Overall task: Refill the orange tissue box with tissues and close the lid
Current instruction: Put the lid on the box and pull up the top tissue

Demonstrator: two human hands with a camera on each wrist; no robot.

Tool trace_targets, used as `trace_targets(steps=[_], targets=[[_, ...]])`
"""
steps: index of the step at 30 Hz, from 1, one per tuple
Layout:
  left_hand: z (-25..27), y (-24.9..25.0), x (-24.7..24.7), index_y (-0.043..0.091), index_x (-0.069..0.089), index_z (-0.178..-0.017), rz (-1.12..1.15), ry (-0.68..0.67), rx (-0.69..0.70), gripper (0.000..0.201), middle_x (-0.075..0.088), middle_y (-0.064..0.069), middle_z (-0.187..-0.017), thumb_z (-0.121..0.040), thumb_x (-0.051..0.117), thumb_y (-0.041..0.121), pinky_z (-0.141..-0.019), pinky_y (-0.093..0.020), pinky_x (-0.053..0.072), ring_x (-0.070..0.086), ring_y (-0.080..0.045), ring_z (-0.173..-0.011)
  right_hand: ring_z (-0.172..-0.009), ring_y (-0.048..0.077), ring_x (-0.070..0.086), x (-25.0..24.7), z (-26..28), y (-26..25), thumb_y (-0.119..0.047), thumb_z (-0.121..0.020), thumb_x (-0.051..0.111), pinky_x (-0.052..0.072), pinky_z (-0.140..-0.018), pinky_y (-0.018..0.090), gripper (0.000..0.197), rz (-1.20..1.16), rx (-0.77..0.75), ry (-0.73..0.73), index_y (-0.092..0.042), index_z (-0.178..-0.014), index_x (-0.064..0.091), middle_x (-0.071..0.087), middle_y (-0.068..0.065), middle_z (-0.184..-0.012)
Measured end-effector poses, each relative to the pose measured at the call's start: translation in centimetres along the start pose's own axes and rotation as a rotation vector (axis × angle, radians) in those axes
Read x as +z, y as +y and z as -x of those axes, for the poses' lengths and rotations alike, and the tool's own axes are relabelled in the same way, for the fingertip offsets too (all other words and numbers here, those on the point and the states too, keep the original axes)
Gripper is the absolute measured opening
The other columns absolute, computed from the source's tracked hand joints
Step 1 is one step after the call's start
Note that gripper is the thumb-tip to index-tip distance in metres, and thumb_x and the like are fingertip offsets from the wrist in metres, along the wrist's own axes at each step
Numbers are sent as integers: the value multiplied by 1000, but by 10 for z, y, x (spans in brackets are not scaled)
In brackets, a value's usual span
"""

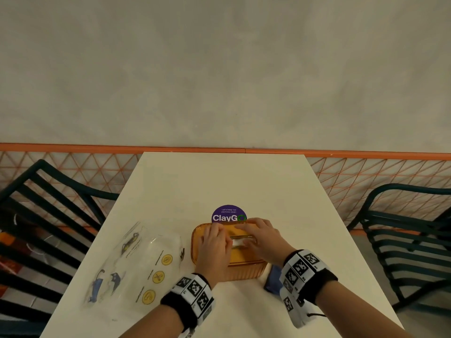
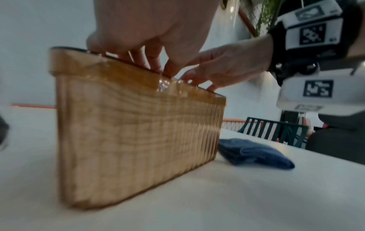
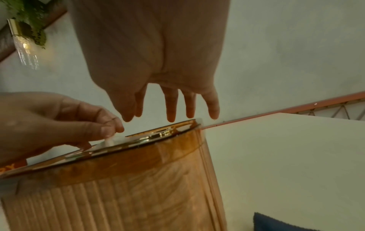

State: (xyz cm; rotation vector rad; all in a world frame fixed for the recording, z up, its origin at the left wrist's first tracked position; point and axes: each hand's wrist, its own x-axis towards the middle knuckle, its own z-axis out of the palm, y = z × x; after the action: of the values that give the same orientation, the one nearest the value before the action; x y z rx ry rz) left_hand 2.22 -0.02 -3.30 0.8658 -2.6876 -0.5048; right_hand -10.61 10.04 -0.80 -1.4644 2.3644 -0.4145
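Observation:
The orange ribbed tissue box [image 1: 244,270] stands on the white table [image 1: 219,181] with its lid [image 1: 241,231] on top. A bit of white tissue [image 1: 238,243] shows in the lid's slot. My left hand [image 1: 223,240] lies over the lid's left half. In the right wrist view my left hand [image 3: 110,128] pinches the tissue [image 3: 109,141] at the slot. My right hand [image 1: 258,237] reaches over the right half, and its straight fingers [image 3: 171,109] hover at the lid's far edge. The box wall [image 2: 138,140] fills the blurred left wrist view.
A crumpled clear plastic wrapper [image 1: 136,264] with yellow and blue print lies left of the box. A folded blue cloth [image 1: 274,280] sits at the box's right front corner. A purple round sticker [image 1: 228,214] is behind the box. Dark slatted chairs [image 1: 48,203] [image 1: 410,228] flank the table.

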Motion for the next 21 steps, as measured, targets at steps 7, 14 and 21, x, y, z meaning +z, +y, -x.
trace_targets(steps=[7, 14, 21], targets=[[6, -18, -8, 19, 58, -104, 108, -32, 177, 39, 52, 6, -120, -90, 26, 36, -99, -25, 37, 42, -10, -115, -140, 24, 14, 0, -15, -17, -35, -94, 48, 24, -111, 50, 25, 166, -83, -88, -31, -115, 61, 31, -4, -147], [-15, -28, -19, 19, 60, -114, 82, -206, 330, 24, 45, 4, -131, -96, 44, 22, -108, -29, 34, 36, -15, -122, -143, 27, 11, -7, -14, -19, -32, -92, 50, 24, -112, 52, 38, 288, -168, -99, -25, -129, 52, 29, -1, -149], [-39, -35, -35, 14, 62, -96, -134, -259, 496, 25, 49, 2, -117, -92, 49, 34, -92, -36, 43, 41, -17, -110, -144, 31, 3, -22, -15, -19, -27, -89, 51, 21, -112, 56, 39, 491, -195, -186, -25, -129, 50, 21, 0, -151]])
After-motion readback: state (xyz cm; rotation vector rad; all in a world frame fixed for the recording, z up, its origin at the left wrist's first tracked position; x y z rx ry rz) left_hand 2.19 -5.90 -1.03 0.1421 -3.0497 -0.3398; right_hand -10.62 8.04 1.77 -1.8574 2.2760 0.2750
